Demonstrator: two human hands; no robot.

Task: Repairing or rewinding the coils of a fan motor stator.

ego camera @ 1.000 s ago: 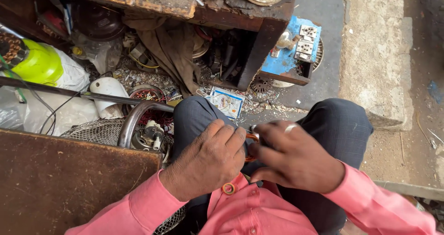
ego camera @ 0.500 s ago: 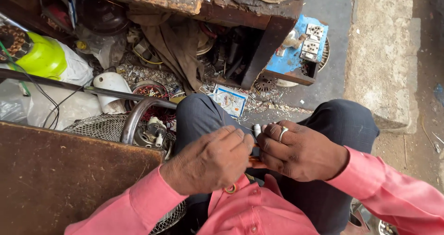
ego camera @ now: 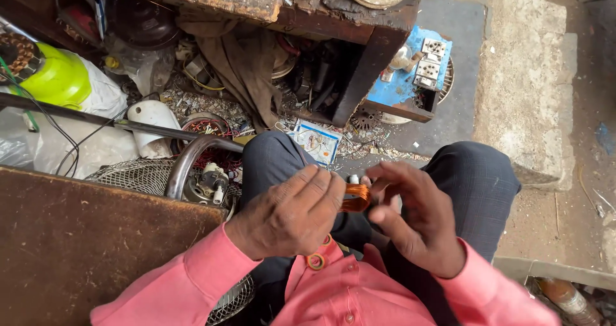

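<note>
Two hands: left hand (ego camera: 289, 214), right hand (ego camera: 414, 220) pinch copper coil (ego camera: 355, 197) above cluttered floor (ego camera: 359, 147).

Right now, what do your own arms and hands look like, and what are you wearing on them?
Both arms are in long pink sleeves that reach the wrists, part of a buttoned pink shirt. The left hand and right hand are bare, with no gloves. No watch or bracelet shows at either cuff, and I can make out no ring in this view.
</note>
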